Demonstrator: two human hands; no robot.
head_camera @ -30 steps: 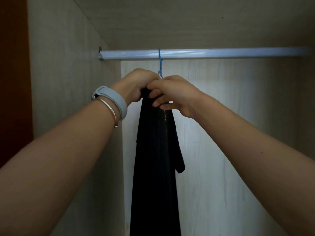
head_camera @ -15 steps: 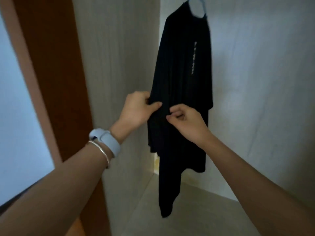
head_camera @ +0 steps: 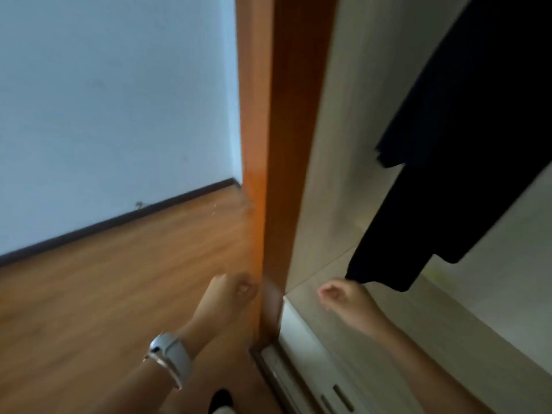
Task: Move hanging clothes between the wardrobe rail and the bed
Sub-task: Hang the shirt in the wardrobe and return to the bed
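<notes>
A black garment (head_camera: 466, 138) hangs inside the wardrobe at the upper right; its hanger and the rail are out of frame. My left hand (head_camera: 230, 289) is lowered in front of the wardrobe's brown side panel, its fingers loosely curled with nothing in them. My right hand (head_camera: 340, 295) sits just below the garment's lowest hem, fingers loosely curled and empty, apart from the cloth. The picture is blurred by motion.
The brown wardrobe panel (head_camera: 286, 130) stands upright between the two hands. Pale wardrobe walls and the wardrobe floor (head_camera: 448, 318) lie to the right, with a sliding-door track (head_camera: 295, 375) at the bottom. The wooden room floor (head_camera: 104, 294) and a light wall (head_camera: 104, 100) fill the left.
Both hands have let go of the black garment and dropped downward. The view has swung left and down, away from the rail toward the room floor.
</notes>
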